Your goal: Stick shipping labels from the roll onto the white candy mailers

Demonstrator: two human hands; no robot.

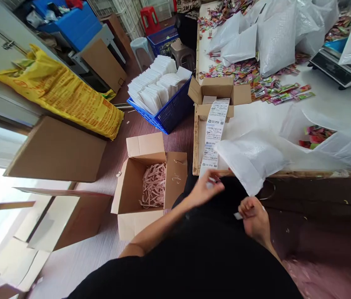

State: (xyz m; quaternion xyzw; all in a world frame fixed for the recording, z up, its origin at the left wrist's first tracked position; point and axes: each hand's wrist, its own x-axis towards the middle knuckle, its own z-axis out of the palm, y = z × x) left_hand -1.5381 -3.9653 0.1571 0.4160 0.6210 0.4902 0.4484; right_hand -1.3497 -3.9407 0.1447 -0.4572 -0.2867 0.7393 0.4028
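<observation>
A plump white mailing bag (250, 158) lies at the table's front edge, one corner hanging over it. Just below that corner is my right hand (256, 220), closed in a fist with a small white strip (238, 216) sticking out of it. My left hand (205, 190) is left of the bag, by the lower end of a strip of printed labels (214, 131). Its thumb and fingers look curved and apart; a whitish bit shows between them, too blurred to name. The label strip comes out of an open small carton (215, 85) on the table.
An open white bag (346, 145) with colourful packets lies on the right. Filled white bags (277, 39), loose packets (256, 81) and a scale (334, 68) are farther back. On the floor stand a carton (128, 182) with shredded paper and a blue basket (172, 110) of white envelopes.
</observation>
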